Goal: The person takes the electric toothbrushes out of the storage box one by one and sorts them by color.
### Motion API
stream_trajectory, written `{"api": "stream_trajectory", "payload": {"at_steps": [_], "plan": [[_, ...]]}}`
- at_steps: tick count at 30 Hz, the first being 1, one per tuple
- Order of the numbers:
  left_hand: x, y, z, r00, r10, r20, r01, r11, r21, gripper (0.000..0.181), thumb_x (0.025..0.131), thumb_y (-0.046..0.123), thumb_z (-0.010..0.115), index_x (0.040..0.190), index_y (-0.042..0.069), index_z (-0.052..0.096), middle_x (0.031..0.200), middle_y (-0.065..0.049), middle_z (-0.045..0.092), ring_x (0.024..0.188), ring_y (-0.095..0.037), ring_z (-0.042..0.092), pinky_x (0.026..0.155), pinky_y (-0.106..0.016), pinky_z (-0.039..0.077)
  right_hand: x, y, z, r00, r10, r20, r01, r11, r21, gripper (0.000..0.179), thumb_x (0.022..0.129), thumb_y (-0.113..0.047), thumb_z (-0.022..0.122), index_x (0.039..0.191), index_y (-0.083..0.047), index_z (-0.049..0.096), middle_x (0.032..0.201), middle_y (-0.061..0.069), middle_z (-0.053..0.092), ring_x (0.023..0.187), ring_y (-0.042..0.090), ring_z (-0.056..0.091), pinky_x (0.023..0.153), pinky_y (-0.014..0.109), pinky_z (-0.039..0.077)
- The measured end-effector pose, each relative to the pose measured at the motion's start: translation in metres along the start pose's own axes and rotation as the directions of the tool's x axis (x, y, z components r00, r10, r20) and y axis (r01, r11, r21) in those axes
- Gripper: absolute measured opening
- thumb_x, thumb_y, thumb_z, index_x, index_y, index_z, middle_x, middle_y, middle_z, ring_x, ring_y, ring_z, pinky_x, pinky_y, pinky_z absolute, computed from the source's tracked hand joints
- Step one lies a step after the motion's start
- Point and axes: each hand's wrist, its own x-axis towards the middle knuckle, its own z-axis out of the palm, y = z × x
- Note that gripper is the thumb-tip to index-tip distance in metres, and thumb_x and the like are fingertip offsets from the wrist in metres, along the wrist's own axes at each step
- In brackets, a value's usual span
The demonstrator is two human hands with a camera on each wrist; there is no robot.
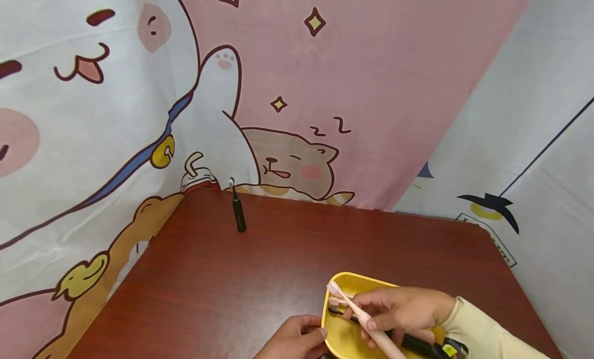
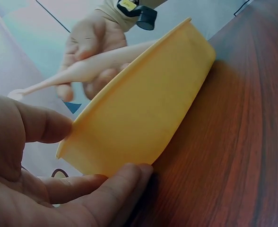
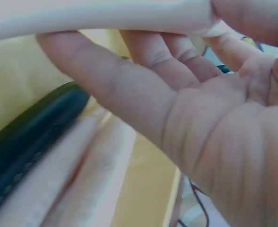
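My right hand (image 1: 410, 310) holds a pale pink electric toothbrush (image 1: 382, 342) over a yellow tray (image 1: 337, 334), thumb on top of the handle and brush head pointing to the far left. On the near left corner of the tray, my left hand (image 1: 294, 339) pinches the wall, thumb at the rim and fingers low on the side in the left wrist view. Inside lie a black toothbrush handle (image 3: 39, 125) and two pale pink handles (image 3: 89, 175) side by side. The right hand hides part of them in the head view.
A black electric toothbrush (image 1: 238, 214) lies at the back left of the brown table (image 1: 260, 276). Cartoon-printed cloth (image 1: 371, 91) hangs along the table's back and sides. A black wrist strap with a yellow label (image 1: 449, 350) is at the right wrist.
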Motion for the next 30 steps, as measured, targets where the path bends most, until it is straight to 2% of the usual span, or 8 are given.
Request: {"api": "stream_trajectory", "payload": {"at_steps": [7, 11, 15, 17, 21, 24, 27, 30], "plan": [[0.001, -0.002, -0.001, 1.000, 0.000, -0.001, 0.000, 1.000, 0.005, 0.032, 0.098, 0.016, 0.059, 0.120, -0.007, 0.061, 0.101, -0.015, 0.069, 0.089, -0.020, 0.069, 0.081, -0.032, 0.059, -0.001, -0.020, -0.004, 0.995, -0.104, -0.003, 0.104, 0.992, 0.073, 0.040, 0.106, -0.012, 0.044, 0.146, -0.012, 0.040, 0.119, 0.019, 0.062, 0.108, 0.024, 0.063, 0.076, 0.037, 0.059], [0.000, -0.002, -0.001, 1.000, 0.014, -0.001, -0.014, 1.000, 0.005, 0.032, 0.098, 0.016, 0.059, 0.119, -0.007, 0.062, 0.099, -0.015, 0.069, 0.087, -0.019, 0.069, 0.079, -0.030, 0.058, 0.003, -0.029, -0.006, 0.979, -0.200, -0.047, 0.201, 0.979, 0.023, 0.033, 0.104, -0.008, 0.046, 0.137, -0.004, 0.043, 0.118, 0.031, 0.057, 0.105, 0.024, 0.065, 0.076, 0.034, 0.059], [0.001, -0.002, -0.002, 1.000, 0.014, 0.003, -0.014, 1.000, 0.004, 0.032, 0.098, 0.016, 0.059, 0.119, -0.007, 0.062, 0.100, -0.015, 0.070, 0.088, -0.019, 0.069, 0.080, -0.031, 0.058, 0.009, -0.038, -0.007, 0.948, -0.298, -0.112, 0.289, 0.953, -0.092, 0.029, 0.103, -0.006, 0.048, 0.132, -0.002, 0.047, 0.117, 0.034, 0.056, 0.103, 0.025, 0.065, 0.078, 0.033, 0.058], [0.001, -0.001, -0.002, 1.000, 0.004, 0.000, -0.004, 1.000, 0.009, 0.032, 0.098, 0.016, 0.059, 0.120, -0.007, 0.062, 0.100, -0.014, 0.070, 0.088, -0.019, 0.069, 0.080, -0.031, 0.058, 0.013, -0.042, -0.007, 0.928, -0.344, -0.144, 0.322, 0.934, -0.156, 0.030, 0.102, -0.006, 0.050, 0.132, -0.004, 0.048, 0.118, 0.029, 0.058, 0.101, 0.025, 0.064, 0.078, 0.031, 0.057], [0.001, 0.000, -0.002, 1.000, -0.020, -0.016, 0.021, 1.000, 0.020, 0.031, 0.098, 0.017, 0.060, 0.119, -0.006, 0.063, 0.099, -0.012, 0.070, 0.087, -0.018, 0.069, 0.080, -0.032, 0.058, 0.021, -0.051, -0.008, 0.889, -0.416, -0.192, 0.366, 0.897, -0.246, 0.030, 0.101, -0.006, 0.052, 0.131, -0.006, 0.049, 0.119, 0.028, 0.059, 0.103, 0.029, 0.066, 0.089, 0.033, 0.055], [0.001, -0.001, -0.002, 1.000, -0.009, -0.021, 0.010, 0.999, 0.036, 0.030, 0.097, 0.017, 0.060, 0.118, -0.006, 0.064, 0.097, -0.011, 0.070, 0.086, -0.017, 0.068, 0.078, -0.031, 0.058, 0.029, -0.058, -0.008, 0.877, -0.421, -0.234, 0.360, 0.896, -0.261, 0.029, 0.100, -0.008, 0.055, 0.129, -0.007, 0.051, 0.119, 0.029, 0.059, 0.105, 0.033, 0.066, 0.086, 0.037, 0.057], [0.001, -0.001, -0.002, 1.000, 0.012, -0.018, -0.011, 0.999, 0.041, 0.030, 0.097, 0.015, 0.060, 0.118, -0.007, 0.063, 0.099, -0.012, 0.070, 0.087, -0.018, 0.068, 0.079, -0.031, 0.058, 0.039, -0.064, -0.009, 0.859, -0.427, -0.283, 0.335, 0.886, -0.320, 0.028, 0.100, -0.013, 0.058, 0.127, -0.011, 0.053, 0.117, 0.021, 0.064, 0.107, 0.033, 0.067, 0.086, 0.038, 0.057], [0.002, -0.001, -0.002, 1.000, 0.004, -0.016, -0.003, 1.000, 0.028, 0.032, 0.098, 0.014, 0.059, 0.120, -0.008, 0.062, 0.102, -0.012, 0.070, 0.089, -0.018, 0.068, 0.081, -0.032, 0.058, 0.051, -0.070, -0.009, 0.833, -0.454, -0.316, 0.325, 0.863, -0.386, 0.026, 0.099, -0.016, 0.060, 0.124, -0.014, 0.054, 0.114, 0.012, 0.068, 0.106, 0.032, 0.067, 0.085, 0.038, 0.057]]}}
